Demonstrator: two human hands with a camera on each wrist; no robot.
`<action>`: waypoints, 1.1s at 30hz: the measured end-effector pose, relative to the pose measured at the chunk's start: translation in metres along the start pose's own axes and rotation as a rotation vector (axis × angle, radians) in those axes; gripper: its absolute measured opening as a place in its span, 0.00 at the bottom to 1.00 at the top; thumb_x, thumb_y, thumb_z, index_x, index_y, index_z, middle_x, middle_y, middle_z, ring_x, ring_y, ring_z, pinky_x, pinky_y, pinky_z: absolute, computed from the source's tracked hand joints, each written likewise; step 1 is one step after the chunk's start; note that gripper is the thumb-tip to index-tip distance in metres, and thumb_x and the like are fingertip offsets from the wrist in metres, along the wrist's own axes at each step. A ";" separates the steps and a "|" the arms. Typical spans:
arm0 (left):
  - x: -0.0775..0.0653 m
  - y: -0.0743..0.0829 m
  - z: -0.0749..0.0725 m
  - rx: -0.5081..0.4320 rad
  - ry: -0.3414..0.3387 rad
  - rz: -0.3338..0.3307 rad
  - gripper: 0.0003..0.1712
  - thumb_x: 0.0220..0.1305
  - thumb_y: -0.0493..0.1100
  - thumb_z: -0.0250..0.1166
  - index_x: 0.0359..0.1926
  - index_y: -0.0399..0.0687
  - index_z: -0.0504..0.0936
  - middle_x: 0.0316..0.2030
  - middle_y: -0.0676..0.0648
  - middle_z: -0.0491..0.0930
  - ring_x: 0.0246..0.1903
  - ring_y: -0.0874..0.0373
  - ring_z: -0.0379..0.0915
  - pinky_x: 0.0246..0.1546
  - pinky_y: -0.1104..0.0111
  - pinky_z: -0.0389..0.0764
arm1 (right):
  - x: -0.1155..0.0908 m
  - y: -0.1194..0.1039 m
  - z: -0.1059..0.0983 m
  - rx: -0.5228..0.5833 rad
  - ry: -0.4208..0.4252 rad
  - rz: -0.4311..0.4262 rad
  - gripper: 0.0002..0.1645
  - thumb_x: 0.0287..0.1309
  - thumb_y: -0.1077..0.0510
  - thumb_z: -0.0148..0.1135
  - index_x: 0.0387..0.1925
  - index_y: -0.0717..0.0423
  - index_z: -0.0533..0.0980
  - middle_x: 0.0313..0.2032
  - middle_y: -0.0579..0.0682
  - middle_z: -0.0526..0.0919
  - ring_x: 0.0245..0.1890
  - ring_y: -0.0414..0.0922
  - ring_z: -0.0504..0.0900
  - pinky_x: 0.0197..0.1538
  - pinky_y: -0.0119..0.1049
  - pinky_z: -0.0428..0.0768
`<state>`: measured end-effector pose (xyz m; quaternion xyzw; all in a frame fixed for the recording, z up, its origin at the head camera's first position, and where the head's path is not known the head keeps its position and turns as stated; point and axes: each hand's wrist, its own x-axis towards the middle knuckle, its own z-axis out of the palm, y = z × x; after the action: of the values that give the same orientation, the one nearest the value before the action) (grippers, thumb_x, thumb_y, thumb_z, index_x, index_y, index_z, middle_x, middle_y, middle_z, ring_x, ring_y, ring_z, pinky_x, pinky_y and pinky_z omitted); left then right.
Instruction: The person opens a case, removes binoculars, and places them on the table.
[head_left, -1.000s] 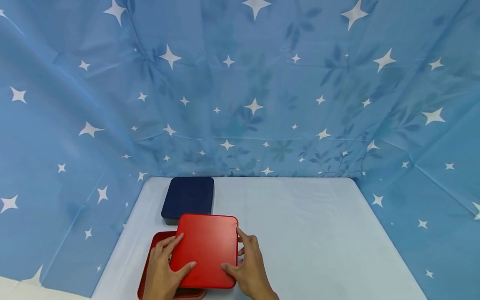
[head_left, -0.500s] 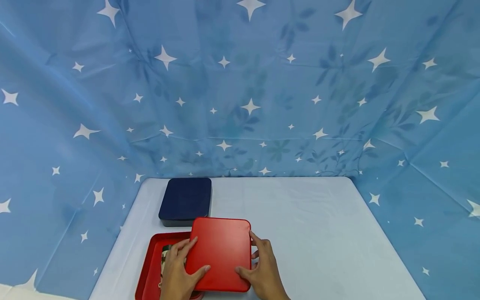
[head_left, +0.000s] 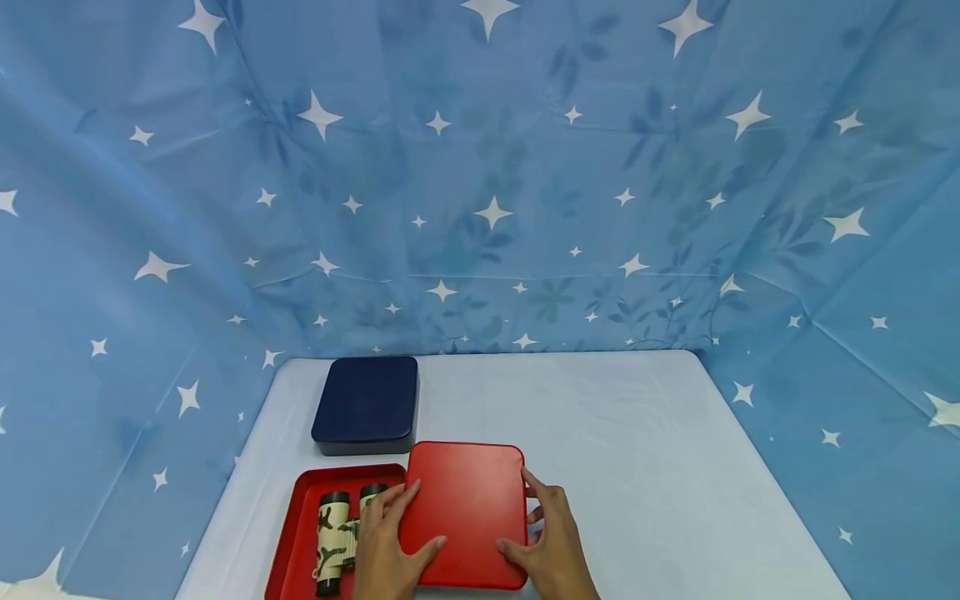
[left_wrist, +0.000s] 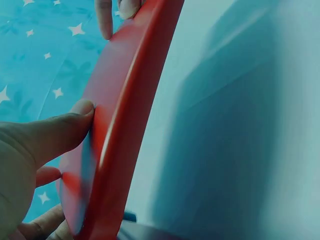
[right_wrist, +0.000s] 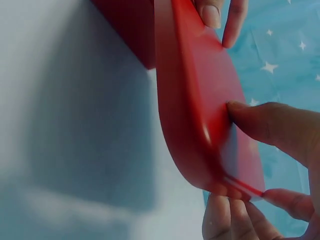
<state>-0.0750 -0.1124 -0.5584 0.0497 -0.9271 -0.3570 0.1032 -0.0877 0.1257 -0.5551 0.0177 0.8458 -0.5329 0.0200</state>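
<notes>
A square red lid (head_left: 468, 508) is held between both hands, raised over the white table with its shadow below in both wrist views. My left hand (head_left: 390, 546) grips its left side, thumb on the top face. On the opposite side my right hand (head_left: 555, 537) grips it, thumb on top and fingers at the edge. To the left sits an open red box (head_left: 288, 546), partly behind my left hand. Inside lie camouflage-patterned binoculars (head_left: 332, 537) with black ends; their right barrel is mostly hidden by the left hand.
Behind the red box stands a dark navy box (head_left: 367, 400) with its lid on. The white table (head_left: 637, 467) stretches right. A blue star-patterned cloth (head_left: 495, 167) walls in the back and both sides.
Both hands have carried the red lid to the right, off the red box. The box's inside and the binoculars have come into view. The head view has shifted slightly.
</notes>
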 end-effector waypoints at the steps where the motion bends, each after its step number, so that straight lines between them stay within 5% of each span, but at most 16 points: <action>1: -0.001 0.000 0.003 0.001 0.005 0.008 0.48 0.37 0.57 0.83 0.64 0.58 0.78 0.58 0.46 0.74 0.54 0.49 0.68 0.51 0.47 0.73 | 0.000 0.002 -0.001 -0.006 0.004 0.001 0.61 0.34 0.51 0.85 0.72 0.33 0.63 0.53 0.49 0.71 0.40 0.46 0.73 0.31 0.30 0.82; 10: -0.008 0.003 0.026 -0.008 0.058 0.058 0.48 0.37 0.66 0.80 0.61 0.55 0.81 0.55 0.46 0.75 0.51 0.50 0.68 0.48 0.51 0.74 | -0.005 0.018 -0.012 -0.046 0.039 0.002 0.61 0.34 0.50 0.85 0.72 0.34 0.63 0.52 0.48 0.73 0.38 0.43 0.73 0.31 0.29 0.81; 17: -0.012 0.004 0.040 0.000 0.135 0.150 0.46 0.36 0.62 0.81 0.59 0.52 0.82 0.52 0.44 0.76 0.48 0.51 0.70 0.43 0.54 0.74 | -0.006 0.025 -0.018 -0.069 0.048 0.035 0.63 0.31 0.49 0.86 0.72 0.34 0.63 0.53 0.47 0.73 0.39 0.43 0.73 0.31 0.29 0.82; 26: -0.013 0.013 0.051 0.016 0.040 0.060 0.47 0.36 0.58 0.83 0.62 0.54 0.80 0.55 0.47 0.74 0.44 0.59 0.67 0.40 0.61 0.75 | -0.006 0.035 -0.025 -0.072 0.051 0.074 0.65 0.29 0.50 0.86 0.72 0.31 0.62 0.52 0.46 0.72 0.40 0.44 0.73 0.32 0.29 0.82; 33: -0.014 0.015 0.061 -0.004 -0.043 -0.021 0.47 0.37 0.54 0.83 0.63 0.53 0.78 0.57 0.46 0.73 0.48 0.56 0.66 0.43 0.59 0.76 | -0.005 0.047 -0.026 -0.073 0.058 0.062 0.65 0.29 0.50 0.86 0.72 0.34 0.63 0.52 0.47 0.73 0.40 0.44 0.73 0.31 0.29 0.82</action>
<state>-0.0752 -0.0590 -0.5950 0.0515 -0.9278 -0.3609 0.0797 -0.0811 0.1695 -0.5860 0.0585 0.8639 -0.5001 0.0126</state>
